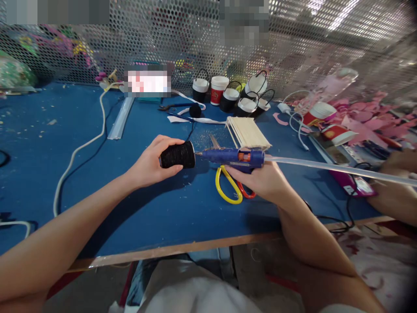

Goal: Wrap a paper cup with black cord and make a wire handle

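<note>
My left hand is wrapped round a small paper cup covered in black cord, tipped on its side with its rim facing right. A strand of the cord runs from it up to a black ball of cord. In my right hand is a blue hot glue gun, its nozzle close to the cup's rim; whether they touch I cannot tell. A long clear glue stick sticks out of the gun's back. Scissors with yellow and red handles lie beneath the gun, partly hidden by it and my right hand.
Several cups with black cord handles stand at the back near a red paper cup. A stack of wooden sticks, clear glue sticks and a white cable lie on the blue table. Another person's arm rests at right.
</note>
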{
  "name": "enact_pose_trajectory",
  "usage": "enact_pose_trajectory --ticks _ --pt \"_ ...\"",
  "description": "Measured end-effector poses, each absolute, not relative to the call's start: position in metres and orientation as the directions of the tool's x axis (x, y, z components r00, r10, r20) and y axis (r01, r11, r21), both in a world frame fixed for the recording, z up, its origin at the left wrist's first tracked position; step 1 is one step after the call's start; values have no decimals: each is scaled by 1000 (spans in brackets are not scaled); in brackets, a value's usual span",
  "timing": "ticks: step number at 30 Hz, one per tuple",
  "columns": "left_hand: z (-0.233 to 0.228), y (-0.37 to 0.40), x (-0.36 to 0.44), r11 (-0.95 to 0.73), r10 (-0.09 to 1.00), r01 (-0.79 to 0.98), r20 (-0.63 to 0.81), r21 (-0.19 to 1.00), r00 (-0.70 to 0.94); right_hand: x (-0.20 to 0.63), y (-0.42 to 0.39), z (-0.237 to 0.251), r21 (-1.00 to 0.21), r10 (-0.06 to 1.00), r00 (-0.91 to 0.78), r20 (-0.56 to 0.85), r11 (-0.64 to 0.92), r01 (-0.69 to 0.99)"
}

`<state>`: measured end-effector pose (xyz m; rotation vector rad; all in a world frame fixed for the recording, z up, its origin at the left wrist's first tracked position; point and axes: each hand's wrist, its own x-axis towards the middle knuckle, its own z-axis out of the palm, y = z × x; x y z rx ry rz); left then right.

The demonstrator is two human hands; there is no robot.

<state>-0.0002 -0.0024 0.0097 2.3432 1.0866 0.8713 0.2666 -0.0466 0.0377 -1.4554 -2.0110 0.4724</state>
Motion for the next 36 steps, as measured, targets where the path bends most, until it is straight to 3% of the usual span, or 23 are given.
enact_pose_trajectory --ticks 6,19,30,36 --pt "10 -4 1 -645 759 517 390 563 522 267 -47 38 -622 964 -160 212 259 739" --pt "9 -4 1 -654 751 516 395 553 529 266 -49 40 -592 949 -191 249 305 746" --pt "7 -5 2 -677 734 520 421 521 533 264 -52 46 -493 934 -213 286 333 804" --pt "8 -6 2 -719 695 520 471 461 543 264 -53 48 -487 921 -250 300 373 790"
